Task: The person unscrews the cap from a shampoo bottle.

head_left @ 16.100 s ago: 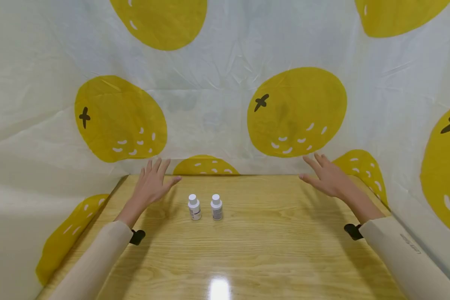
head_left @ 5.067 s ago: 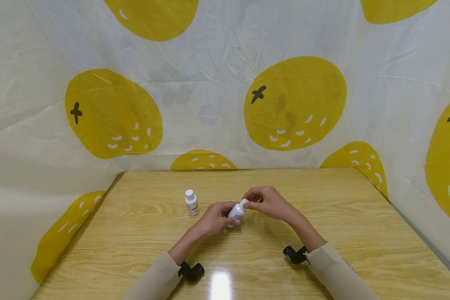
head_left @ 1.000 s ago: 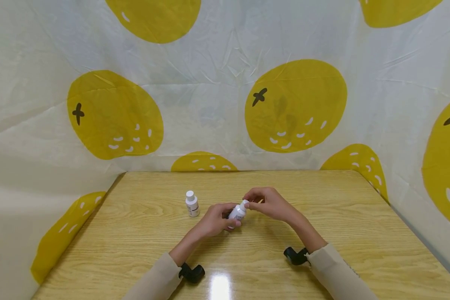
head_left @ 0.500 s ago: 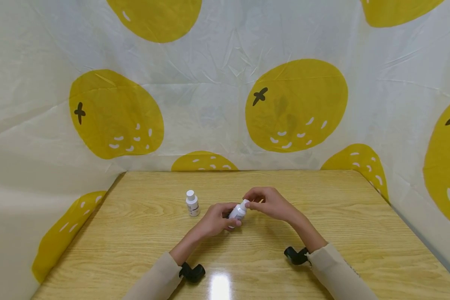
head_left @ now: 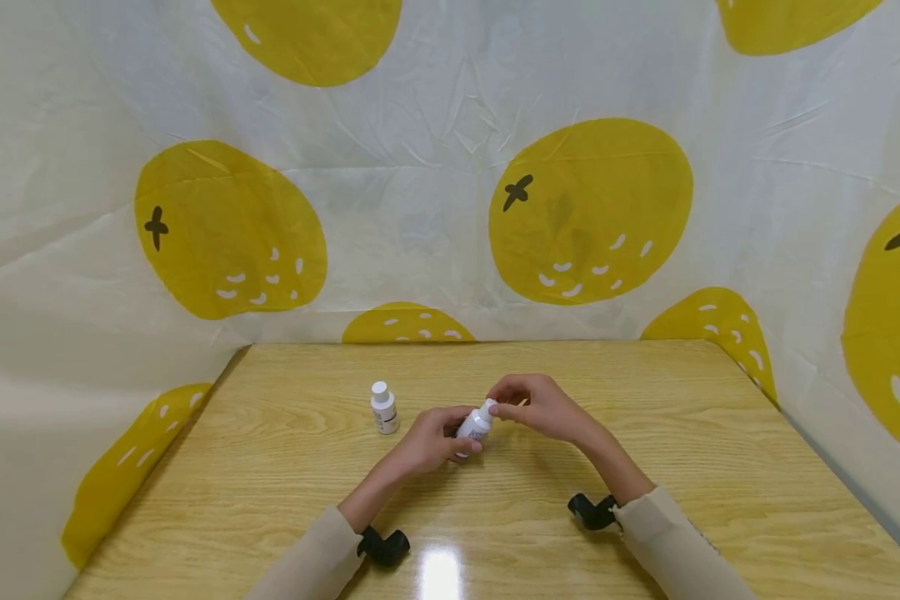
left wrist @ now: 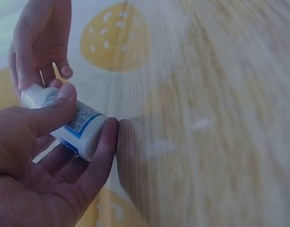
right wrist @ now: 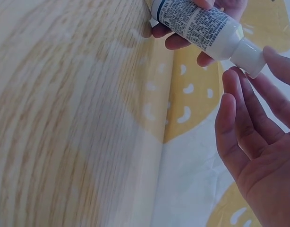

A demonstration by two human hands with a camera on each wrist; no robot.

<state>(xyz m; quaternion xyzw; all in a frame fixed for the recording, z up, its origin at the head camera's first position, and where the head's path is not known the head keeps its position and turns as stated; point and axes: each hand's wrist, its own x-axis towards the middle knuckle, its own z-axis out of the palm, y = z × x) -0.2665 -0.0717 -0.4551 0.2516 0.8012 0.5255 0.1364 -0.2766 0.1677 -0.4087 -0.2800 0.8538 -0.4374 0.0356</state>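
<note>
A small white bottle [head_left: 475, 426] with a printed label is held tilted, its capped end toward my right hand. My left hand [head_left: 426, 442] grips its body, thumb on one side and fingers under the other, as the left wrist view shows. The white cap [right wrist: 249, 57] sits on the bottle's neck. My right hand [head_left: 537, 407] pinches this cap between thumb and fingertips; its other fingers are bent below. To the left, a second white capped bottle [head_left: 384, 407] stands upright on the wooden table [head_left: 300, 467], touched by neither hand.
A pale cloth [head_left: 412, 217] printed with yellow fruit hangs behind the table and along its sides. Black wrist cameras [head_left: 385, 547] are strapped at both sleeves. A bright light reflection lies on the table's near part.
Long before, both bottles stood upright and both hands were spread apart. By five seconds ago, one bottle was in my hands. Over the last second, nothing visibly moves.
</note>
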